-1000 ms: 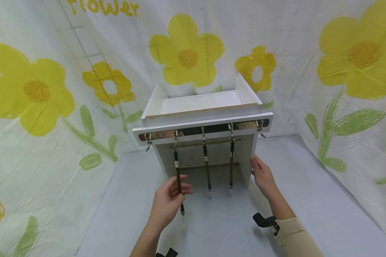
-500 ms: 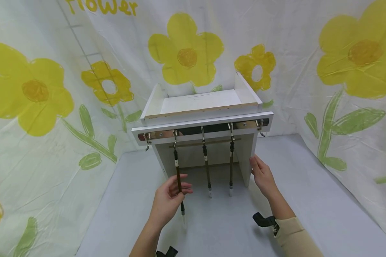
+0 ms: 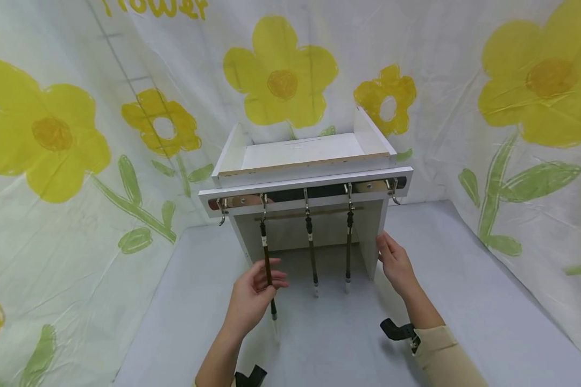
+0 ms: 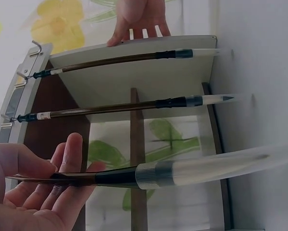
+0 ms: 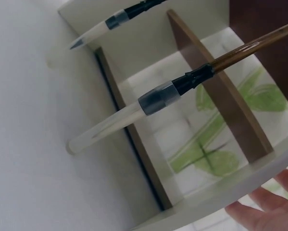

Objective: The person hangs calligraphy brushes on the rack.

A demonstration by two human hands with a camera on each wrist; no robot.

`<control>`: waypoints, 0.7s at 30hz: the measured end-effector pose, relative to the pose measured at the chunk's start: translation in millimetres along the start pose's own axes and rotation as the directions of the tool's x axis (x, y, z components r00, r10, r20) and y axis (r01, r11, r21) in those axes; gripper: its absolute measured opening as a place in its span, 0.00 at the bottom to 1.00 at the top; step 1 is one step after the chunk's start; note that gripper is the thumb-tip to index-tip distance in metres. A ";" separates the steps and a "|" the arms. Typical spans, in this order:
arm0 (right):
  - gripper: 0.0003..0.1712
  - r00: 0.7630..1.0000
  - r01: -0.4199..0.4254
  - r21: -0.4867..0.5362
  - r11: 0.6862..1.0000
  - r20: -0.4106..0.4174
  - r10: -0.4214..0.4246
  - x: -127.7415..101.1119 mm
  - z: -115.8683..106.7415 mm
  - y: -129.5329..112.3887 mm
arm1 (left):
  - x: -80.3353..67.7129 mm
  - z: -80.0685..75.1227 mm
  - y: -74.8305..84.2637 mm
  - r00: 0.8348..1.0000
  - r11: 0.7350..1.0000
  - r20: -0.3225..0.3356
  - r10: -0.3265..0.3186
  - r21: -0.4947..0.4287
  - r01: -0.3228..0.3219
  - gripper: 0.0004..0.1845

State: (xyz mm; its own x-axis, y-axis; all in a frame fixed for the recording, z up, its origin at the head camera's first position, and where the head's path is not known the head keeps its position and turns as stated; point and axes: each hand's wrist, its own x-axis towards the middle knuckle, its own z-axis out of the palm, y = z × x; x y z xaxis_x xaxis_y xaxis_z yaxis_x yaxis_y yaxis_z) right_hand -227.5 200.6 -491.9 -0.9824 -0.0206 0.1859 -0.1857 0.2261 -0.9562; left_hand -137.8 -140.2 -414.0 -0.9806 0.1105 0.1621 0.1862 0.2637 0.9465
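A backdrop cloth [image 3: 53, 177] printed with yellow flowers hangs behind and to both sides of the grey bench [image 3: 465, 301]. On the bench stands a white rack [image 3: 304, 161] with a rail of metal hooks [image 3: 221, 210] along its front edge. From the leftmost occupied hook hangs the left brush [image 3: 267, 263], and the left hand [image 3: 252, 301] has it: the grip is clamped on the dark handle, thumb on one side and fingertips [image 4: 71, 154] on the other, about halfway down, with the capped tip [image 4: 206, 166] showing blurred below the fingers in the left wrist view. The brush hangs slightly tilted, its tip just above the bench. Next along hangs the middle brush [image 3: 312, 252], free and upright, and beside it the right brush [image 3: 348, 252], also free; the right wrist view shows their clear caps [image 5: 110, 130] close to the bench without plainly touching it. At the far right, the right hand [image 3: 396, 266] lies flat against the outer face of the rack's right side panel [image 3: 375, 236], its grip apart, fingers straight and holding nothing. A beige sleeve [image 3: 440, 357] covers that forearm, and a black strap [image 3: 397, 331] sits at the wrist.
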 end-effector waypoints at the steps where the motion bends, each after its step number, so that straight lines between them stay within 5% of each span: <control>1: 0.37 1.000 -0.002 0.000 1.000 0.000 0.002 0.0 0.0 0.3 | 0.5 0.0 0.4 1.000 1.000 0.001 0.001 0.003 -0.001 0.28; 21: 0.37 1.000 -0.019 0.008 1.000 -0.002 0.019 0.6 -0.1 0.2 | 7.3 0.3 -6.2 1.000 1.000 0.004 -0.004 0.011 0.004 0.25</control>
State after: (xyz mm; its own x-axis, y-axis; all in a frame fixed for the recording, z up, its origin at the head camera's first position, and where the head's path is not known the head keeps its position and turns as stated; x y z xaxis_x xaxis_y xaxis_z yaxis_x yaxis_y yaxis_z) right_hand -228.1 200.7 -491.9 -0.9856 -0.0144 0.1685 -0.1675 0.2190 -0.9612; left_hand -146.1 -140.7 -418.8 -0.9810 0.1131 0.1575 0.1832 0.2744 0.9440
